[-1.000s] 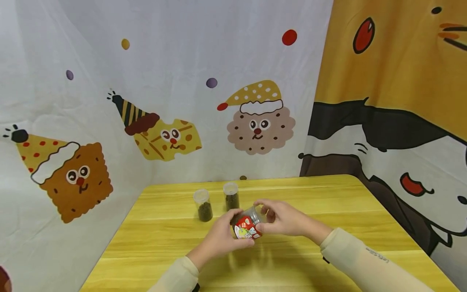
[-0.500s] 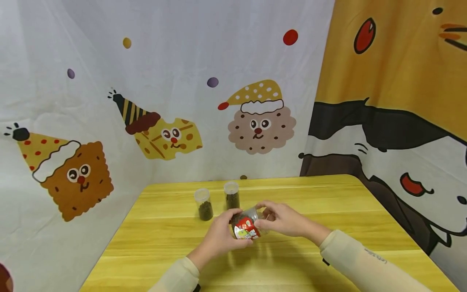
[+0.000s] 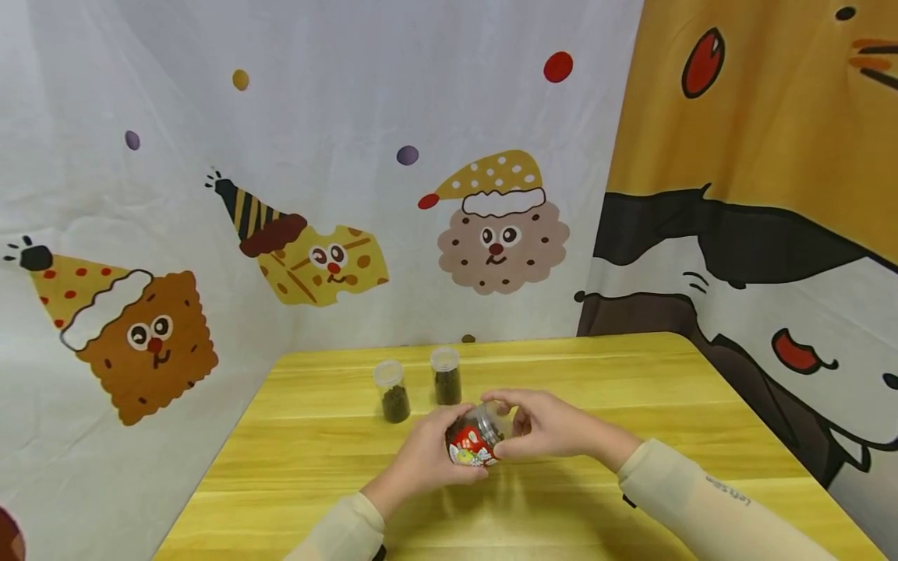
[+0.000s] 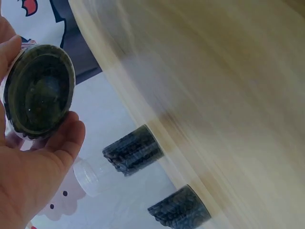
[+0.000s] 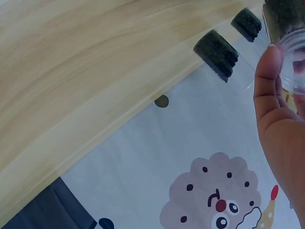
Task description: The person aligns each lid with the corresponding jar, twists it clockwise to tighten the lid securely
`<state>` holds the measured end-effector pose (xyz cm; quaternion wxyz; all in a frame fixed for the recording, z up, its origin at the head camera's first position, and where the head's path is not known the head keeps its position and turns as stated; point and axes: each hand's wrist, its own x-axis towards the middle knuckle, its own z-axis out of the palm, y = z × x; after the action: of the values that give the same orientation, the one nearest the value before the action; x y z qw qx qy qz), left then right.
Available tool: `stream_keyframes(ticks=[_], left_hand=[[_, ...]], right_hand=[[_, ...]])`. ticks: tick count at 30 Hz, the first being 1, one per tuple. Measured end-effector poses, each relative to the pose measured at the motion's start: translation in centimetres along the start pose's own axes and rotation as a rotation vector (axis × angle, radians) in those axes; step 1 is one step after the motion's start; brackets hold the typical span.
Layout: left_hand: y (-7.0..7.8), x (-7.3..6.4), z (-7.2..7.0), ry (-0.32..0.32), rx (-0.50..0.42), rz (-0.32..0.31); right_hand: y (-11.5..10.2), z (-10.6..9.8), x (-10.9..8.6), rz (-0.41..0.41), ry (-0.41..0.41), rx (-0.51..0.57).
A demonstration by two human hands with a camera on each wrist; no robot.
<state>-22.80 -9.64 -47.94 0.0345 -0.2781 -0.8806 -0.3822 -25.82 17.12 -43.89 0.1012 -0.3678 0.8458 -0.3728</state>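
Above the yellow wooden table [image 3: 631,389] both hands hold a small clear jar [image 3: 475,438] with a red label, tilted on its side. My left hand [image 3: 428,456] grips the jar's body; its dark bottom [image 4: 39,90] faces the left wrist view. My right hand [image 3: 540,425] has fingers curled round the clear lid [image 3: 493,417] end, and the lid's rim [image 5: 293,59] shows by the thumb in the right wrist view. Behind the hands two small clear vials, the left vial [image 3: 391,391] and the right vial [image 3: 446,375], stand upright, each part filled with dark bits.
A cartoon-printed cloth [image 3: 316,195] hangs as backdrop behind and to the left of the table, and a yellow and black cartoon cloth [image 3: 758,171] hangs on the right. Bare tabletop lies to the right and in front of the hands.
The jar and both hands stay in the same spot. The right hand's fingers have shifted round the lid, and the jar has turned slightly.
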Motion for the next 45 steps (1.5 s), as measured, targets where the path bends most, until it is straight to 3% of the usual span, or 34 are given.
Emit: stream_keyframes(ticks=[6, 13, 16, 21, 28, 34, 45], left_hand=[[0.1, 0.0, 0.5, -0.001, -0.026, 0.007], [0.2, 0.0, 0.5, -0.04, -0.069, -0.024], [0.3, 0.0, 0.5, -0.06, -0.098, -0.038], [0.5, 0.0, 1.0, -0.071, -0.133, -0.042], [0.7, 0.4, 2.3, -0.011, -0.086, -0.034], [1.0, 0.6, 2.9, 0.023, -0.047, -0.052], [1.5, 1.1, 3.6, 0.045, -0.047, -0.124]], right_hand=[[-0.4, 0.3, 0.1, 0.015, 0.011, -0.055], [-0.5, 0.4, -0.3, -0.139, 0.021, -0.148], [-0.6, 0.4, -0.5, -0.167, 0.03, -0.176], [-0.6, 0.8, -0.6, -0.087, 0.028, -0.177], [-0.8, 1.3, -0.5, 0.059, 0.044, -0.229], [-1.1, 1.5, -0.6, 0.09, 0.067, -0.205], [-0.4, 2.0, -0.9, 0.116, 0.162, -0.262]])
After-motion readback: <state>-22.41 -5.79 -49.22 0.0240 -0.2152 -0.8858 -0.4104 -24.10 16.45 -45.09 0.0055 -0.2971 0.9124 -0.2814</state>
